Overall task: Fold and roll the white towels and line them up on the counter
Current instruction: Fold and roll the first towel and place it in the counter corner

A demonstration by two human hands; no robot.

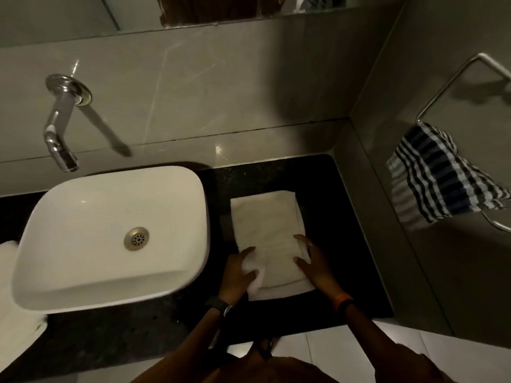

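A white towel [265, 217] lies folded into a long strip on the black counter [345, 244], right of the sink, with its near end turned over into a small roll. My left hand [237, 275] grips the left end of that roll, fingers curled around the cloth. My right hand [315, 264] presses on the right end, fingers spread over the fold. More white towel cloth [16, 313] lies at the far left of the counter, partly cut off by the frame edge.
A white square basin [91, 272] stands left of the towel, with a chrome wall spout [59, 145] above it. A checked blue and white cloth [437, 175] hangs on a chrome ring [456, 76] on the right wall. The counter's front edge is just below my wrists.
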